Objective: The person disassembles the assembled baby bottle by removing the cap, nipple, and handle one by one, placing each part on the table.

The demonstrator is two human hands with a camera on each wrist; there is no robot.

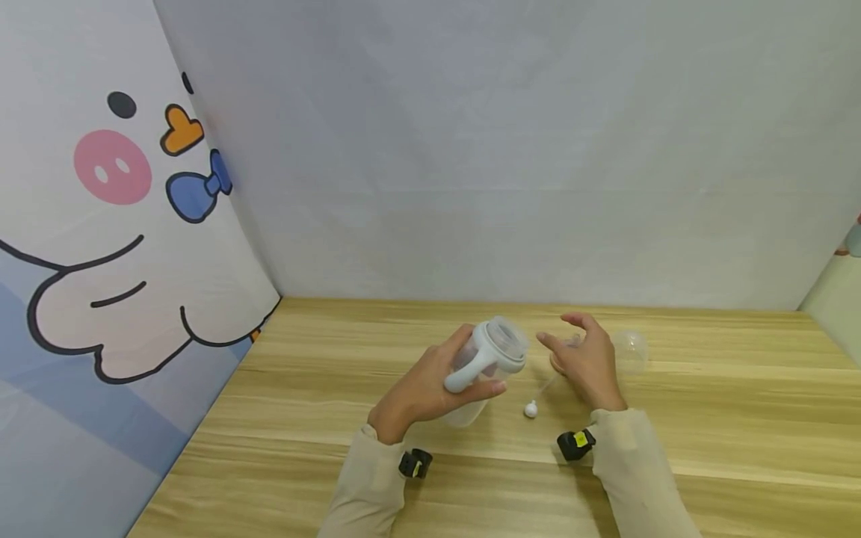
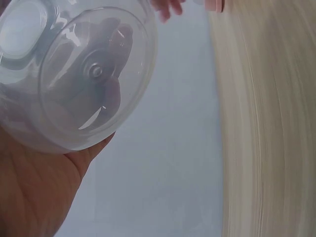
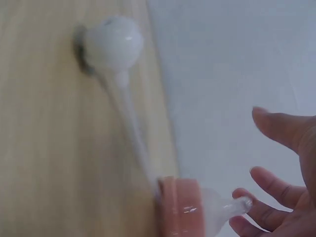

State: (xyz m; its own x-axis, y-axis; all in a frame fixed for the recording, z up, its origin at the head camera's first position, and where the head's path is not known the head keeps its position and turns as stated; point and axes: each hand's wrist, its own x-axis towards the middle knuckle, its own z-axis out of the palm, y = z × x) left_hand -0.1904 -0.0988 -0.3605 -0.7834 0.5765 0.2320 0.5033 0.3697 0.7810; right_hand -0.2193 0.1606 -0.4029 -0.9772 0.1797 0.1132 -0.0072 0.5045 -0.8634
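Observation:
My left hand grips a clear baby bottle around its body, with the bottle tilted toward the right. A white collar with a handle sits around its uncovered neck. My right hand has thumb and fingers spread apart beside a clear teat in a pink-orange ring. That ring stands on the table, teat upward; whether a fingertip touches the teat I cannot tell. From under the ring runs a thin straw ending in a white ball weight.
To the right of my right hand, a clear dome cap stands on the wooden table. A pale cloth wall rises at the table's back edge, and a printed cartoon panel stands along the left.

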